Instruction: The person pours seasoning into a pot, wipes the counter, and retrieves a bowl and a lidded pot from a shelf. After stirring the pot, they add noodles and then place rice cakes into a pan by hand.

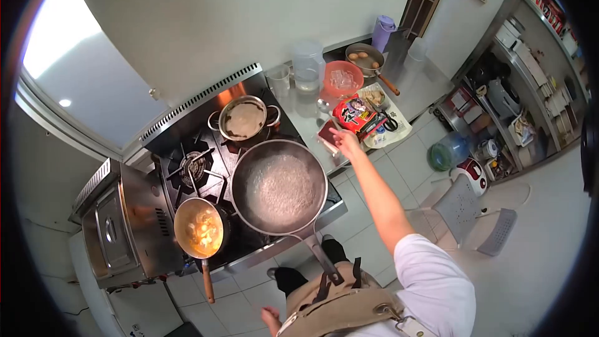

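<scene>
My right hand [347, 143] reaches across to the steel counter, fingers stretched out at the edge of a small container with dark red contents [327, 133]. Right beside it lie a red-and-black printed packet [354, 112] and scissors with black handles [390, 123], on a printed sheet [399, 132]. My left hand [271, 318] hangs low by my apron [349, 312], loosely open with nothing visible in it. Nearest in front of me, a large wok [279, 187] of bubbling liquid sits on the stove, its handle [324, 259] pointing toward my body.
A two-handled pot [244, 118] stands on the back burner. A saucepan with orange-yellow food [203, 229] has its wooden handle past the stove edge. Behind the packet are a red bowl [344, 80], a clear pitcher [307, 68] and a pan of eggs [365, 58]. A chair [458, 209] stands right.
</scene>
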